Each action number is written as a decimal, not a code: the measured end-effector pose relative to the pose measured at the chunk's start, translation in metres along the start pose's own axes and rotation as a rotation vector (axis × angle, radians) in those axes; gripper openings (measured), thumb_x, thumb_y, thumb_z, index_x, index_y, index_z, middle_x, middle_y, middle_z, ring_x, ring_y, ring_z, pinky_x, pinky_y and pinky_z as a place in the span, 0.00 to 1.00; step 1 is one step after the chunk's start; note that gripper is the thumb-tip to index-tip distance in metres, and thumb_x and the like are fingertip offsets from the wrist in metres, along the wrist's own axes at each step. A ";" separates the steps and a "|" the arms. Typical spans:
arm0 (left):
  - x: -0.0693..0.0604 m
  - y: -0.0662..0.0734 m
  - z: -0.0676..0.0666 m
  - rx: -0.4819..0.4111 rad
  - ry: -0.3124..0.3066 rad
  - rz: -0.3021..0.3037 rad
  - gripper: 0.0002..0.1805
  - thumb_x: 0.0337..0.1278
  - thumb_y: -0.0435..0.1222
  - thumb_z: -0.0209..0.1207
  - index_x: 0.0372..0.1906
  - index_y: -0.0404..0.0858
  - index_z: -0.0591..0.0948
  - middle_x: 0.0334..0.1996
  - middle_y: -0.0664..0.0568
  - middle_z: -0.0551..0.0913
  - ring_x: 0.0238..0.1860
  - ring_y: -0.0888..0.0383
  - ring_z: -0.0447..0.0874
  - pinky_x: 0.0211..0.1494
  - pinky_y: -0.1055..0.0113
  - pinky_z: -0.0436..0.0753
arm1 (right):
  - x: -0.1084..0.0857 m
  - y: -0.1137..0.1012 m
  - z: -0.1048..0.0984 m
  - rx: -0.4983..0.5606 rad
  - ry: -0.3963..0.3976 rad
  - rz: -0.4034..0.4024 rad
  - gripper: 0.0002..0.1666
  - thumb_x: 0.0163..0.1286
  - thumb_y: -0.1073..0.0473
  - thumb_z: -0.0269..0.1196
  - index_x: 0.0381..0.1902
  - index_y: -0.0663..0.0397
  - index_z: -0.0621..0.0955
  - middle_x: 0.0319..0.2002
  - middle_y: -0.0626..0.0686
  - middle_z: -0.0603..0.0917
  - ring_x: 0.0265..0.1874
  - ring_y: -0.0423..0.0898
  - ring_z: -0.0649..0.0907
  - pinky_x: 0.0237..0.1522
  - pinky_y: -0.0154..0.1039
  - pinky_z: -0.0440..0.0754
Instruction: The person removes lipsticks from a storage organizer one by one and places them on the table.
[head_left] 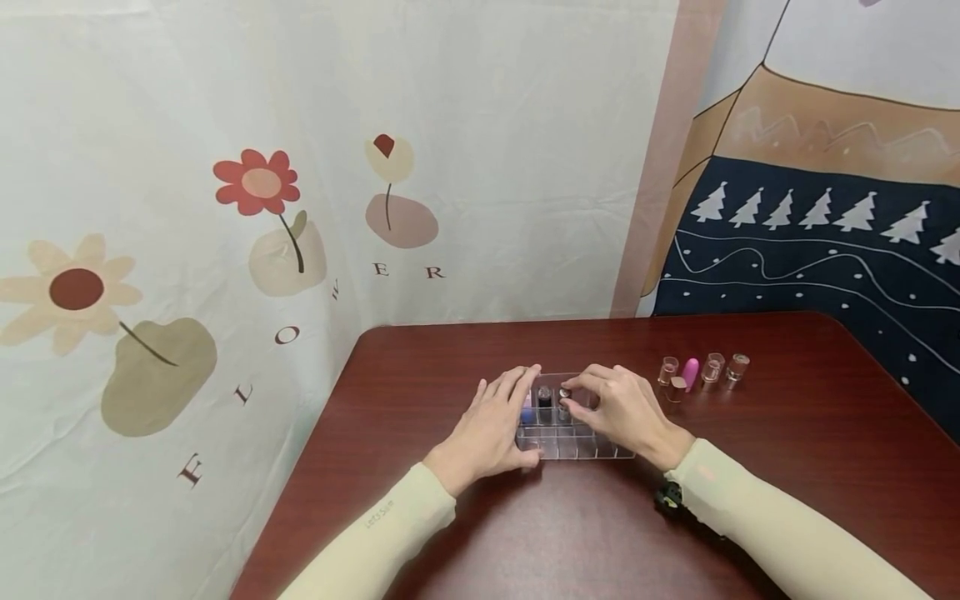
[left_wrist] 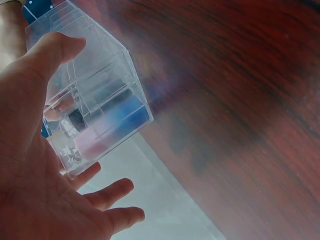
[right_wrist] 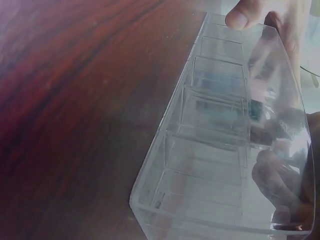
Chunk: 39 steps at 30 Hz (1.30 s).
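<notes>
A clear plastic lipstick organizer (head_left: 577, 448) with stepped compartments sits on the table. My left hand (head_left: 491, 425) holds its left end, thumb at the front and fingers toward the back. Standing in the back row are a pink-and-blue tube (left_wrist: 112, 130) and a dark-topped lipstick (head_left: 544, 402). Beside them, my right hand (head_left: 622, 412) pinches a small clear-and-dark lipstick tube (head_left: 564, 395) between thumb and fingertips, at a back-row slot. Through the organizer's clear wall (right_wrist: 200, 160) in the right wrist view, the right fingers show blurred; the tube's lower part is hard to see.
Several clear-capped lipsticks (head_left: 712, 368) and a bright pink tube (head_left: 691, 375) stand on the dark red wooden table (head_left: 450, 358), behind and right of my right hand. A printed flower curtain (head_left: 525, 167) hangs behind the table, with a dark tree-patterned cloth (head_left: 810, 250) at right.
</notes>
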<state>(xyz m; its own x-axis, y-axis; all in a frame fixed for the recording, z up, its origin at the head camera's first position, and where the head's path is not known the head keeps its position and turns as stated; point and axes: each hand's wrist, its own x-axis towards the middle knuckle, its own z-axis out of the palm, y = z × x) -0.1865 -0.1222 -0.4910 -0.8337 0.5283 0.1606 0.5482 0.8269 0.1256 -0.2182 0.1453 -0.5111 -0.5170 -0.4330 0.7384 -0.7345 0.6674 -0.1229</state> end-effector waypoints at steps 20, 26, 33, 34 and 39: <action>0.000 0.001 0.001 -0.004 0.003 0.000 0.74 0.55 0.61 0.84 0.97 0.44 0.52 0.90 0.41 0.67 0.85 0.35 0.76 0.88 0.28 0.76 | -0.001 0.001 0.000 0.045 0.026 -0.008 0.18 0.59 0.59 0.88 0.47 0.50 0.97 0.39 0.48 0.95 0.24 0.39 0.82 0.25 0.36 0.82; -0.001 0.002 -0.001 -0.009 0.013 0.000 0.74 0.54 0.60 0.84 0.96 0.43 0.53 0.89 0.41 0.68 0.85 0.35 0.77 0.87 0.28 0.77 | 0.000 0.000 -0.001 0.064 0.029 -0.005 0.18 0.60 0.60 0.87 0.48 0.50 0.97 0.40 0.48 0.95 0.23 0.39 0.82 0.24 0.34 0.82; 0.000 0.001 0.001 -0.011 0.001 -0.006 0.74 0.55 0.61 0.84 0.97 0.44 0.51 0.90 0.43 0.67 0.86 0.35 0.76 0.89 0.28 0.75 | 0.001 0.000 -0.005 0.074 0.046 -0.006 0.17 0.62 0.60 0.86 0.49 0.51 0.96 0.40 0.48 0.94 0.23 0.37 0.81 0.24 0.34 0.83; 0.001 0.001 0.001 -0.009 0.000 -0.007 0.74 0.55 0.61 0.84 0.97 0.44 0.51 0.90 0.42 0.67 0.86 0.35 0.76 0.89 0.28 0.75 | 0.001 0.000 -0.005 0.071 0.050 -0.008 0.17 0.61 0.60 0.86 0.48 0.51 0.96 0.41 0.48 0.93 0.23 0.37 0.81 0.25 0.34 0.83; 0.001 0.001 0.001 -0.005 0.002 -0.005 0.74 0.55 0.60 0.84 0.97 0.44 0.52 0.90 0.42 0.67 0.85 0.35 0.77 0.88 0.28 0.76 | 0.002 -0.001 -0.009 0.075 0.056 -0.004 0.16 0.62 0.59 0.87 0.47 0.50 0.96 0.40 0.47 0.93 0.22 0.38 0.82 0.24 0.32 0.81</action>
<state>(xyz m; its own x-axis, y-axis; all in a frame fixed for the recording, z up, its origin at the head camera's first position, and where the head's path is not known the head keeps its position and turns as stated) -0.1870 -0.1210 -0.4918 -0.8361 0.5241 0.1621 0.5447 0.8284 0.1310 -0.2149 0.1489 -0.5034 -0.4904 -0.3997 0.7745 -0.7685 0.6175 -0.1679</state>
